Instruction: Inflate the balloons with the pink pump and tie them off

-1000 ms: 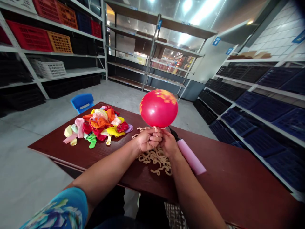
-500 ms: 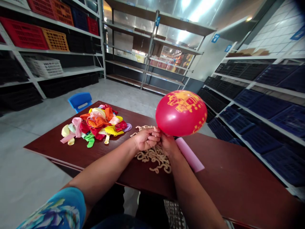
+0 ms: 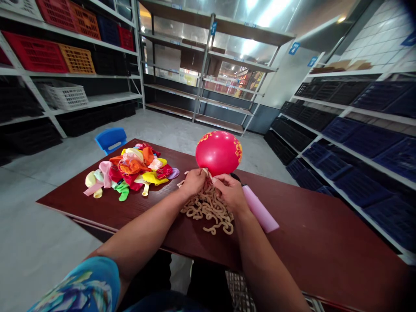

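A blown-up red balloon (image 3: pixel 218 152) with yellow print stands just beyond my hands, its neck end toward me. My left hand (image 3: pixel 195 182) is closed at the neck, the fingers curled around it. At its right side, my right hand (image 3: pixel 230 190) pinches a pale strand between thumb and forefinger, close to the balloon's neck; whether this is a cord or the neck itself is hard to tell. Beneath both hands lies a heap of curly tan cords (image 3: pixel 208 207). A pink cylinder (image 3: pixel 260 209) with a dark end rests beside my right wrist.
Several limp balloons in mixed colours (image 3: pixel 133 167) are piled on the left of the dark red table (image 3: pixel 308 229). A blue chair (image 3: pixel 111 139) stands behind it. Shelves with crates line both sides, and a metal rack (image 3: pixel 201 65) stands at the back.
The balloon has moved left and farther from me, turning so that its print faces away. My hands have shifted from pressed together to slightly apart, with the right fingers now in a pinch.
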Tool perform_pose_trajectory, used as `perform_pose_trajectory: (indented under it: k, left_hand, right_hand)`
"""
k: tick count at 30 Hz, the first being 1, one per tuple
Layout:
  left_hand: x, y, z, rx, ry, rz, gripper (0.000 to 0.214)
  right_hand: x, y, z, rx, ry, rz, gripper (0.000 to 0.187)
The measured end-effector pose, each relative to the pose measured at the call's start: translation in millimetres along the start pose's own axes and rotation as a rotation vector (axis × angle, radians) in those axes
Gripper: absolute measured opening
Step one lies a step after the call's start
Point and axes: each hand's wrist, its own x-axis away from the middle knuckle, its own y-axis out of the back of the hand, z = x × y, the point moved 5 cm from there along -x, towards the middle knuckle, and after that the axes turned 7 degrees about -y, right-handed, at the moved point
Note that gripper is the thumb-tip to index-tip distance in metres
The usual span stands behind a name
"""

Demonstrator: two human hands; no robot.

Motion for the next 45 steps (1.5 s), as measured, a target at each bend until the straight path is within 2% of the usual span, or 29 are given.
perform_pose_trajectory:
  k: [6, 9, 12, 17, 26, 30, 35, 41, 43, 45]
  left_hand:
    - [2.1, 0.0, -7.8, -0.202, -0.116, -0.014, 0.033]
    - [3.4, -4.8, -9.6, -0.259, -0.183, -0.002, 0.033]
    - [4.4, -8.6, -8.2, -0.265, -0.218, -0.001, 0.031]
    - [7.4, -10.5, -11.1, -0.335, -0.244, 0.030, 0.030]
    - [13.9, -13.4, -21.8, -0.696, -0.404, 0.096, 0.027]
    - [15.4, -15.3, -21.1, -0.759, -0.454, 0.104, 0.025]
    - [14.9, -15.2, -21.2, -0.668, -0.438, 0.078, 0.027]
    - [12.4, -18.5, -19.0, -0.417, -0.374, 0.082, 0.029]
    - [11.2, -20.4, -14.8, -0.299, -0.365, 0.119, 0.029]
    - [9.4, -22.0, -8.3, -0.156, -0.339, 0.158, 0.031]
  right_hand:
    - [5.2, -2.5, 9.5, 0.259, 0.193, 0.089, 0.019]
    - [6.8, -0.7, 15.9, 0.328, 0.314, 0.038, 0.018]
    - [7.3, 1.5, 17.7, 0.362, 0.365, -0.019, 0.016]
    - [5.2, 2.1, 11.7, 0.201, 0.252, 0.007, 0.018]
    - [2.0, 8.0, 1.5, 0.007, -0.062, 0.048, 0.020]
    - [2.5, 7.3, 0.0, 0.028, -0.080, 0.026, 0.016]
    - [2.1, 5.5, 4.2, 0.252, 0.086, -0.062, 0.013]
    - [11.0, 9.5, 17.5, 0.550, 0.337, -0.440, 0.012]
    - [11.6, 10.0, 16.7, 0.537, 0.349, -0.487, 0.012]
    - [8.3, 10.2, 10.9, 0.419, 0.291, -0.439, 0.015]
